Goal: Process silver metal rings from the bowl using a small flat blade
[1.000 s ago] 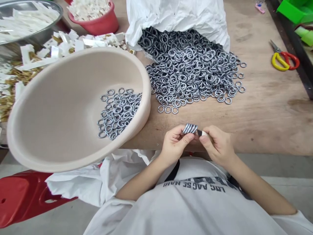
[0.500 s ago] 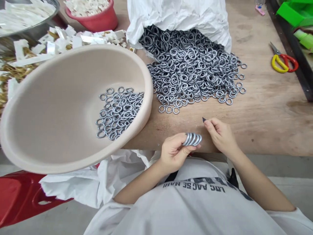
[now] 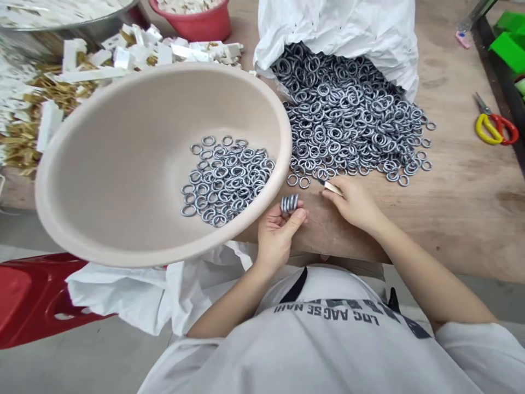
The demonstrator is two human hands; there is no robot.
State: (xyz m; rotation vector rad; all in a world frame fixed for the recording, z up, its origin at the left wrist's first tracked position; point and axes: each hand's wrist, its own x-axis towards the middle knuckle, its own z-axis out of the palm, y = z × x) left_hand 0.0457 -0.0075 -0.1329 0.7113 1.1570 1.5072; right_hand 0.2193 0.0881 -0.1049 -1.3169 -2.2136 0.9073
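Note:
My left hand (image 3: pixel 279 232) is closed round a short stack of grey rings (image 3: pixel 290 203), just right of the basin's rim. In my right hand (image 3: pixel 355 202) is a slim tool with a pale body and a dark pointed tip (image 3: pixel 331 187); its exact kind I cannot make out. The tip is at the front edge of a big heap of loose grey rings (image 3: pixel 348 126), which spills from a white sack (image 3: pixel 340 27). More rings (image 3: pixel 229 180) lie inside a large beige basin (image 3: pixel 135 131) on the left.
Scissors with yellow and red handles (image 3: pixel 494 128) lie on the wooden table (image 3: pixel 459 219) at right. White and brown pieces (image 3: pixel 82 71) cover the back left, near a red bowl (image 3: pixel 197 22) and a metal basin (image 3: pixel 94 30). Green bins (image 3: pixel 511 49) stand at far right. A red stool (image 3: pixel 36 301) is below.
My right hand has moved up to the heap's front edge, and more of its tool shows. My left hand with the rings has moved left and up, nearer the basin. The view has shifted.

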